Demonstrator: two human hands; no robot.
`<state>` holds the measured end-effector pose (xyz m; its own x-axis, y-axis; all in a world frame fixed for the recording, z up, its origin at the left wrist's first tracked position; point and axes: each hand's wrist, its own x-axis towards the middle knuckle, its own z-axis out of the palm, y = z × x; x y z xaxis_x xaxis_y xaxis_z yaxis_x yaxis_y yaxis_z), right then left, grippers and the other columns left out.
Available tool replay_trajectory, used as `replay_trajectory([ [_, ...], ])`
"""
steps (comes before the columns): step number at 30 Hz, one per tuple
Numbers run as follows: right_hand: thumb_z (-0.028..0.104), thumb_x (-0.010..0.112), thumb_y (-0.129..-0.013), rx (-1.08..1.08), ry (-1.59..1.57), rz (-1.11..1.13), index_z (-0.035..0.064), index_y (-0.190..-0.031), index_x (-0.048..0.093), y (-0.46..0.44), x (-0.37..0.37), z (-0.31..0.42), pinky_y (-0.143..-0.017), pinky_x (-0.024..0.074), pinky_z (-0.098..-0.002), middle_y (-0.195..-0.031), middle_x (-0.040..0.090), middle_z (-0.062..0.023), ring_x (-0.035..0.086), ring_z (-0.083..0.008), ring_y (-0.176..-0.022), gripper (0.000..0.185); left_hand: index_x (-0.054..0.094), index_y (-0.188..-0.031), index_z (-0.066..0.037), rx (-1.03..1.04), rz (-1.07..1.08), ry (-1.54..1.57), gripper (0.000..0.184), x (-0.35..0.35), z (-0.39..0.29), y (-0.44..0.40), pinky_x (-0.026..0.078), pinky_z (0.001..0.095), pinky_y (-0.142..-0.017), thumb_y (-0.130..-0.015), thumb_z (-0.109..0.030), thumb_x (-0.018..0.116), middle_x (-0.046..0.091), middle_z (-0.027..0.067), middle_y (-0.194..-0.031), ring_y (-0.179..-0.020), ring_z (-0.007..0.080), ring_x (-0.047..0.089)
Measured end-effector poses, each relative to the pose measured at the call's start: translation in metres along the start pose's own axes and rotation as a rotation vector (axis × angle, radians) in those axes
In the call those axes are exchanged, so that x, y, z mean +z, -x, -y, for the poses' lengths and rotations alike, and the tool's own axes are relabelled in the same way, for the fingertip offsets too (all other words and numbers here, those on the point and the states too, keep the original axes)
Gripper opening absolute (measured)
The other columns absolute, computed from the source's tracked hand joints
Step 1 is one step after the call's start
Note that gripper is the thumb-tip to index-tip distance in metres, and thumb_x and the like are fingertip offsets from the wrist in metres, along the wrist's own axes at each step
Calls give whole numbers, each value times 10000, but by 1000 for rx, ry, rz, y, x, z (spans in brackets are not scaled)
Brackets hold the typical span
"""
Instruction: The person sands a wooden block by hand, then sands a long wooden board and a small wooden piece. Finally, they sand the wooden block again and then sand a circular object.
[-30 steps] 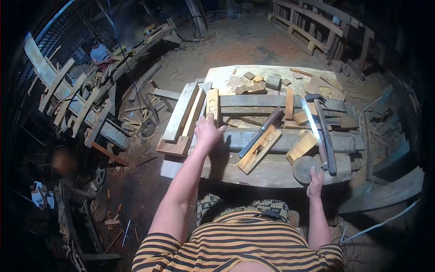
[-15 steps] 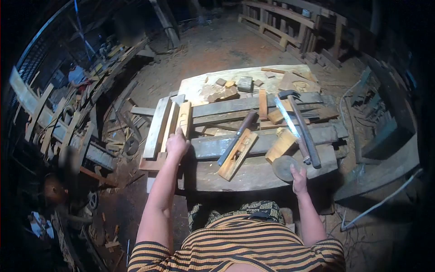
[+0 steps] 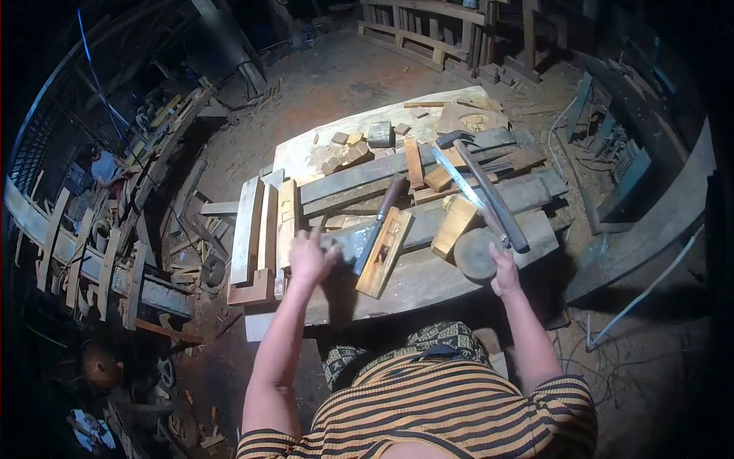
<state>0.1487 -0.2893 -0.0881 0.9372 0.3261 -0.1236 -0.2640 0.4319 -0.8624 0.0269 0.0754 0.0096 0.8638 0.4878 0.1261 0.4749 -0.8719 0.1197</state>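
Fingers apart and holding nothing, my left hand (image 3: 310,258) is over the bench beside the lower end of a notched wooden piece (image 3: 287,218). Two pale boards (image 3: 245,229) lie left of that piece. My right hand (image 3: 504,269) rests at the edge of a round wooden disc (image 3: 475,253); whether it grips the disc is unclear. Between the hands lie a wooden plane (image 3: 384,252) and a chisel (image 3: 380,226) with a dark handle. A yellowish wood block (image 3: 456,223), a handsaw (image 3: 468,187) and a hammer (image 3: 489,191) lie beyond the disc.
Small wood offcuts (image 3: 336,155) lie on the bench's far part. At left, a long rack (image 3: 153,291) holds planks, with a seated person (image 3: 105,166) behind it. Wooden frames (image 3: 428,34) stand at the back, and a pale hose (image 3: 646,291) curves at right.
My left hand has come off the notched piece, and its fingers have spread. The view has turned, shifting the bench leftward. My right hand stays by the disc.
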Motion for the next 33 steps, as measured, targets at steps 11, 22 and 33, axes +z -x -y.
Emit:
replay_trajectory([
  [11, 224, 588, -875, -76, -59, -40, 26, -1320, 355, -3, 1, -9, -982, 352, -347, -1244, 465, -100, 454, -192, -1144, 540, 482, -1181, -60, 191, -1, 131, 670, 35, -58, 61, 449, 437, -761, -685, -453, 703, 544, 173, -959, -910, 342, 506],
  [22, 224, 584, -885, -146, 59, -131, -8, -1218, 458, 5, 13, -9, -939, 387, -325, -1146, 537, -93, 513, -173, -1053, 425, 584, -1006, -41, 19, -113, 401, 319, 54, -39, 50, 427, 436, -792, -798, -282, 599, 562, 174, -918, -926, 352, 521],
  [33, 228, 591, -872, -136, 76, -67, -14, -1326, 350, -3, -3, -21, -1014, 292, -325, -1277, 444, -111, 421, -190, -1168, 568, 596, -810, 5, -163, 143, 605, 322, 67, -17, 24, 471, 384, -689, -727, -295, 679, 627, 173, -750, -756, 301, 623],
])
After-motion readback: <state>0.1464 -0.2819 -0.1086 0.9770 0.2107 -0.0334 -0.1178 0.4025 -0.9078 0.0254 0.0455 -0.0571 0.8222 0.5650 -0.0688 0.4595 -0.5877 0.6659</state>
